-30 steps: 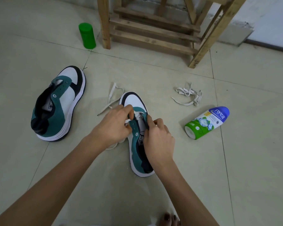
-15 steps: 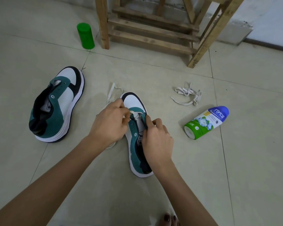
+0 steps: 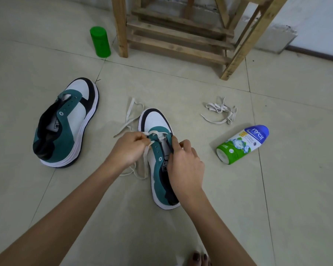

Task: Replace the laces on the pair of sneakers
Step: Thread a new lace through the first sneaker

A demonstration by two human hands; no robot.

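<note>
Teal-and-white, an unlaced second sneaker (image 3: 65,123) and a green canister (image 3: 100,42) sit on the floor (image 3: 46,189) well left of the left hand (image 3: 129,148). That hand pinches a white lace (image 3: 145,158) just beside the sneaker (image 3: 155,121) being laced. The lace crosses the lowest eyelets at its fingertips, and slack trails beyond and under the hand. The right hand (image 3: 183,162) curls thumb and fingers on the sneaker's far eyelet flap, steadying it. Further right lie a bundled lace (image 3: 219,110) and a bottle (image 3: 242,144).

Threading looks barely begun. The step likely goes best if the pinched end is drawn out flat and untwisted, both ends are evened, and the flap is held firmly while the tip is fed through the next eyelet.

Half a second ago the left hand covered the eyelets. It has since drawn slightly off the sneaker, baring the crossed lace and a taut strip below it, while the right hand keeps its grip.
</note>
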